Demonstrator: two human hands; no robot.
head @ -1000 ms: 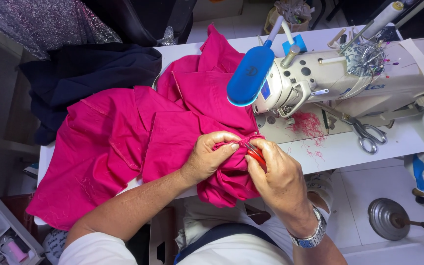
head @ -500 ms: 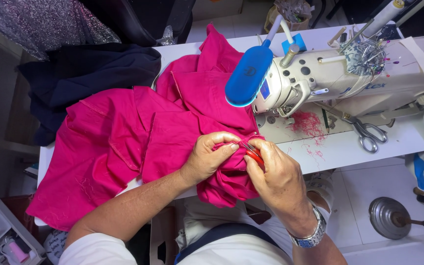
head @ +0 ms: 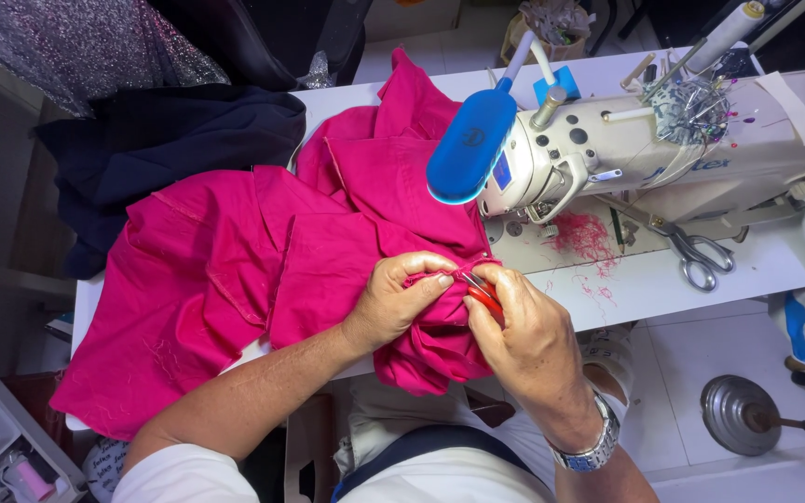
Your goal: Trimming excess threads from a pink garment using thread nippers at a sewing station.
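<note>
A: Nearest first. What are the hands doing?

B: The right hand (head: 525, 343), wearing a metal wristwatch (head: 591, 449), is pinching a small red-handled thread snip (head: 481, 292), its metal tips pointing into a bunched fold. The left hand (head: 401, 300) is closing tight on that fold of the pink fabric (head: 263, 270), fingers curled over it.

A: Where is the fabric lying?

B: It is spreading across the white worktop (head: 645, 279) and hanging over the near edge towards the person's lap.

A: Further out?

B: Pink thread scraps (head: 585, 237) are lying on the worktop, scissors (head: 696, 258) just beside them. The sewing machine (head: 663, 149) is standing behind, a blue lamp (head: 470, 149) hanging over the fabric. A dark navy cloth (head: 160, 149) is lying at the far left.
</note>
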